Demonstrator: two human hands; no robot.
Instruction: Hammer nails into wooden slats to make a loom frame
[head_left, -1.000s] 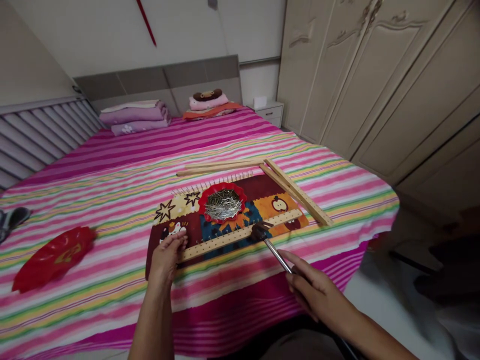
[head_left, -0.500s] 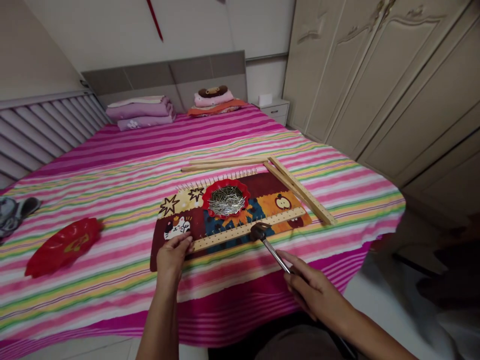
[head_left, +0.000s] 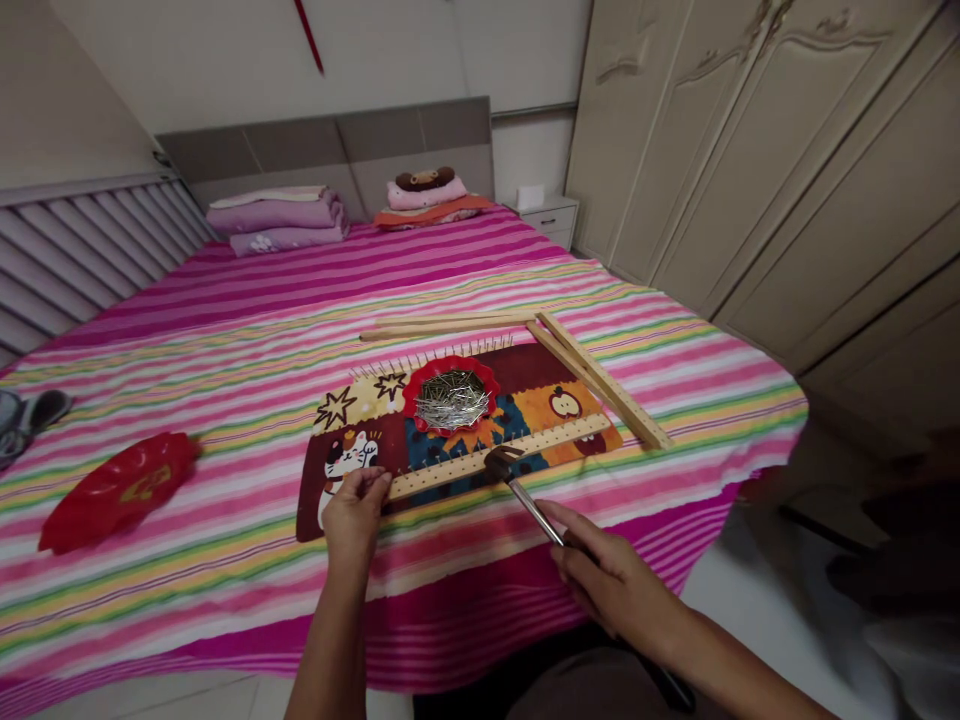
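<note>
My left hand (head_left: 355, 515) pinches the left end of a wooden strip (head_left: 435, 476) dotted with holes, several nails standing up along its far side. In my right hand (head_left: 611, 572) is a claw hammer (head_left: 534, 512) with a metal shaft and dark grip. Its head is at the strip's near edge, right of the middle; whether it touches the wood I cannot tell. Under the strip lies a patterned mat (head_left: 540, 372) with a cat and an apple on it. A red scalloped dish (head_left: 409, 405) on the mat holds a heap of nails (head_left: 452, 400).
Behind the mat, a strip with upright nails (head_left: 435, 355) runs along its far edge. More wooden strips (head_left: 600, 380) lie behind and to the right. A red plate (head_left: 120, 490) lies at left on the striped bed (head_left: 247, 400). Folded bedding (head_left: 277, 222) is stacked by the headboard.
The hammer and my right hand have shifted left along the strip over the last half second. My left hand stays at the strip's left end. The view has turned slightly since the first frame.
</note>
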